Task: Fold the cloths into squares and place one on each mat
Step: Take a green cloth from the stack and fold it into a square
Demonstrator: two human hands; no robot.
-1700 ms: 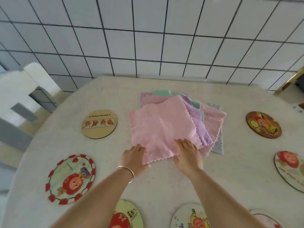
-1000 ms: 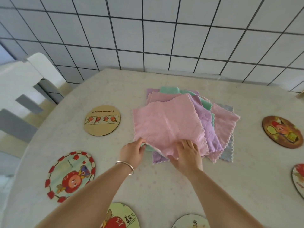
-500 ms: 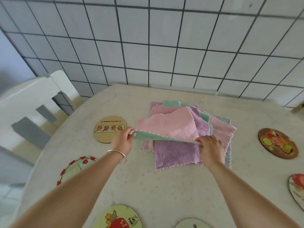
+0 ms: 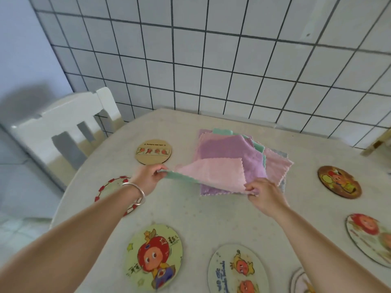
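Both hands lift a pink cloth [image 4: 213, 172] off the pile.
Left hand [image 4: 148, 178] and right hand [image 4: 264, 194] pinch opposite corners; underside looks green, maybe a second cloth. Round mats [image 4: 154, 256] ring the table [image 4: 201, 218].

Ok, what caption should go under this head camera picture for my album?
Left hand and right hand lift a pink cloth off the cloth pile, round mats waiting.

A home dining corner: a tiled wall [image 4: 211, 66] beyond the fingers, a white chair [image 4: 63, 127] to their left, cartoon mats [image 4: 153, 256] on the table [image 4: 190, 212]
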